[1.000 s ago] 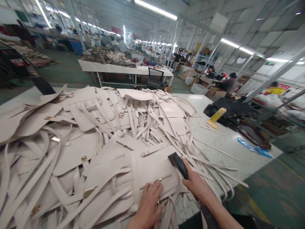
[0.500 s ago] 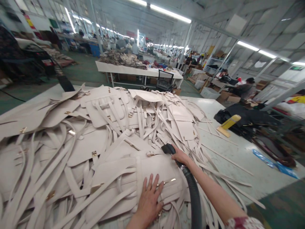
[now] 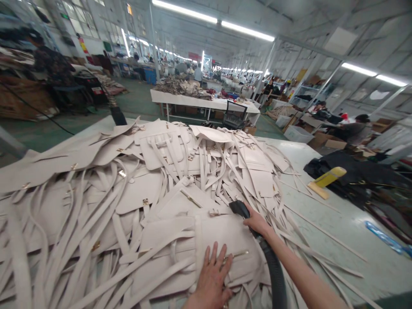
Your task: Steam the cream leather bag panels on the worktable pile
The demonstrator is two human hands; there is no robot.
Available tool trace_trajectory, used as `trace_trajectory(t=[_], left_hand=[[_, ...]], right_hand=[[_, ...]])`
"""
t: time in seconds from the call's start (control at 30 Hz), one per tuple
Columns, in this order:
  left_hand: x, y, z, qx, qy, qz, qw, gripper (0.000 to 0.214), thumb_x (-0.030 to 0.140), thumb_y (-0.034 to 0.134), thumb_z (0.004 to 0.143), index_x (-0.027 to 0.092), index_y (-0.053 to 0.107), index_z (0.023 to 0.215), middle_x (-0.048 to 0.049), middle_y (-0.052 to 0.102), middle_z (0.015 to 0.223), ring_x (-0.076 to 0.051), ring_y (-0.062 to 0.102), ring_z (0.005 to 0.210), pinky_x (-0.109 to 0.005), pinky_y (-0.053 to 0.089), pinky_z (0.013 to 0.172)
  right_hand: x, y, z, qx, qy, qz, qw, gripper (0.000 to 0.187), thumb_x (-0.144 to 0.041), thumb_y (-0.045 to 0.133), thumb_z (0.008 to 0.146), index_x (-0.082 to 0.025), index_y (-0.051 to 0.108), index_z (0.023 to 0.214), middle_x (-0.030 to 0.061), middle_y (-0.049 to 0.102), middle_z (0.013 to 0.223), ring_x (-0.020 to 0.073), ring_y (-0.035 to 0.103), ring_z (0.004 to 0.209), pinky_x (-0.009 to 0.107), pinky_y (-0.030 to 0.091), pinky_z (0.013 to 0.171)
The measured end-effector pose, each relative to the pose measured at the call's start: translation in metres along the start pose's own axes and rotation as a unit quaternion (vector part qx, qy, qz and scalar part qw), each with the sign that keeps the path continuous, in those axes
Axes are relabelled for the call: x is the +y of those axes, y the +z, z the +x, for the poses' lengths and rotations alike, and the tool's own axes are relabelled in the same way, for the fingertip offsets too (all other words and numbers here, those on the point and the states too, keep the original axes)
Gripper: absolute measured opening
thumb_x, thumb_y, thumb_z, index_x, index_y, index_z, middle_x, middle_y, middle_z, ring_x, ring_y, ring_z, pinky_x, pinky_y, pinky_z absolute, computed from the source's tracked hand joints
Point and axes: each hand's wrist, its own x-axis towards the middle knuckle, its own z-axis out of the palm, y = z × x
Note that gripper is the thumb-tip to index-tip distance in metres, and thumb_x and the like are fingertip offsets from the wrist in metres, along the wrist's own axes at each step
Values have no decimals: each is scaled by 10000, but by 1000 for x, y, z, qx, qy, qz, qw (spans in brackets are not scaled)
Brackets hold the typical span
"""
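Note:
My left hand (image 3: 213,272) lies flat with fingers spread on a beige handbag (image 3: 215,234), just beside its gold zipper (image 3: 240,254). My right hand (image 3: 256,219) is wrapped round the black nozzle of a vacuum hose (image 3: 240,209). The nozzle's tip is over the far right part of the same bag, near a small metal clasp (image 3: 214,213); whether it touches the surface I cannot tell. From my right hand the ribbed hose (image 3: 275,270) curves down toward the bottom edge, under my forearm. Long beige straps (image 3: 167,240) lie across the bag's left side.
A heap of beige bags and straps (image 3: 154,150) covers much of the table (image 3: 325,227). On the right are a yellow tool (image 3: 328,178), black material (image 3: 360,171) and a blue packet (image 3: 383,236). Beyond stand another table (image 3: 199,98), a chair (image 3: 234,116) and people.
The camera has turned left, so the scene sits farther right and a little lower. Both hands keep nearly the same places on the bag and nozzle.

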Motion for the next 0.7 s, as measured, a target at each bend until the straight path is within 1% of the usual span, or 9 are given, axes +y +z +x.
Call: trace_trajectory(t=[0.07,0.13,0.17,0.23,0.3,0.37,0.47,0.6,0.7], left_hand=[[-1,-4,-6,-18,21,-15,1000,986,286,653,598,335,65,1387,-31,-61,1476,-338,-84,1330,-621,31,1048],[-5,-7,-14,-28,39,-30,998,983,298,650,605,330,58,1388,-32,-34,1480,-315,-60,1339,-607,37,1057],[-9,-8,-18,-28,40,-34,998,960,287,637,620,327,63,1389,-32,-22,1480,-302,-49,1343,-601,35,1061],[-16,-8,-25,-22,34,-35,999,905,251,602,649,323,85,1388,-35,-9,1480,-290,-30,1347,-599,30,1062],[-22,-5,-28,-19,26,-35,999,878,231,578,660,318,96,1388,-42,-7,1479,-296,-13,1347,-613,35,1053],[-26,-2,-29,-24,28,-41,999,881,247,575,661,312,84,1390,-49,-5,1480,-301,-3,1347,-628,43,1043],[-31,1,-27,-33,30,-51,998,887,295,592,654,306,96,1389,-62,19,1482,-306,1,1347,-642,39,1033],[-32,0,-29,-22,31,-76,996,821,421,577,680,278,174,1381,-73,140,1474,-297,33,1350,-626,21,1045],[-35,1,-32,0,46,-99,994,783,502,509,730,304,132,1388,-47,159,1475,-289,46,1352,-614,8,1054]], right_hand=[[-15,6,-5,37,-33,7,999,808,-91,460,675,-196,113,1397,-47,500,569,117,533,460,207,396,473],[-27,12,-21,23,-71,35,997,811,-93,447,669,-224,114,1397,-59,485,540,120,531,456,205,390,466],[-32,17,-31,-10,-90,54,994,824,-93,449,656,-251,119,1394,-62,493,550,117,528,452,202,388,460],[-40,29,-48,-104,-123,81,984,854,-83,463,613,-293,157,1382,-62,517,601,103,510,449,193,378,447],[-46,46,-57,-169,-151,79,971,879,-65,474,570,-299,200,1371,-59,531,646,89,486,464,184,362,448],[-53,63,-56,-184,-165,59,967,893,-53,473,553,-296,206,1370,-54,541,662,87,475,489,182,351,460],[-73,84,-44,-163,-184,3,969,899,-47,472,552,-297,198,1371,-33,569,679,100,488,526,192,352,490],[-122,102,-33,-191,-204,-71,958,903,-66,482,562,-316,173,1372,15,608,784,99,497,483,200,367,475],[-156,107,-30,-191,-208,-71,957,884,-101,499,590,-282,154,1383,21,603,766,100,501,457,204,384,464]])
